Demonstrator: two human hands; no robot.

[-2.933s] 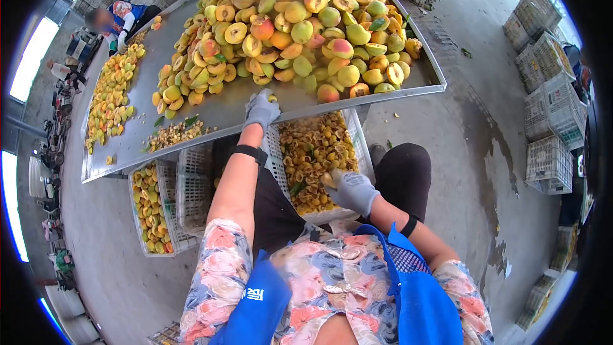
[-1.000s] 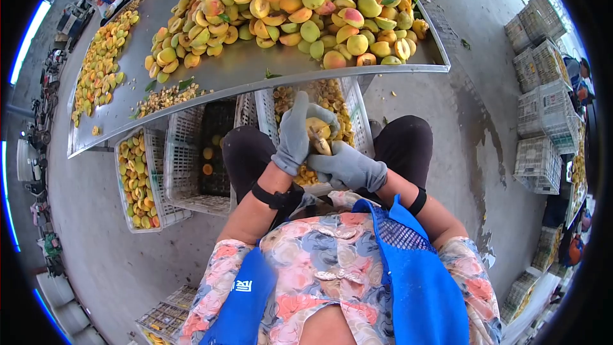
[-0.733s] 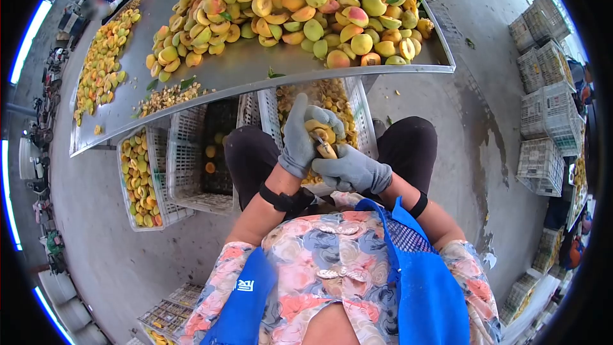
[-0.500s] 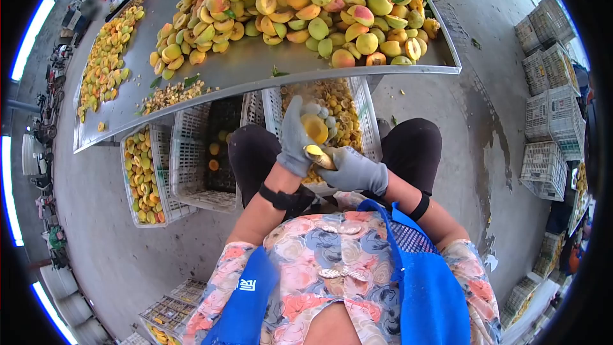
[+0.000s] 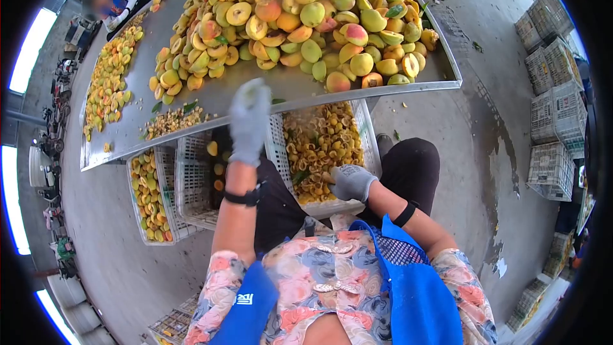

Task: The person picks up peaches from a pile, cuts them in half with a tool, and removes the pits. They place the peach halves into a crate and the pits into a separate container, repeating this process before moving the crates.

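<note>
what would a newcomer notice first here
Probably the big heap of fruit on the metal table, many pieces cut open. Below the table's near edge, a white crate holds yellow fruit scraps. The gloved left hand shows blurred across that edge, the right hand over the crate.

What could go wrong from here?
1. The left hand, blurred at the metal table's front rim, might knock against it.
2. Fruit is heaped close to that rim at the right, so a bump might send pieces off.
3. The right hand seems to grip a tan handle above the scraps; a slip could lose it there.
</note>
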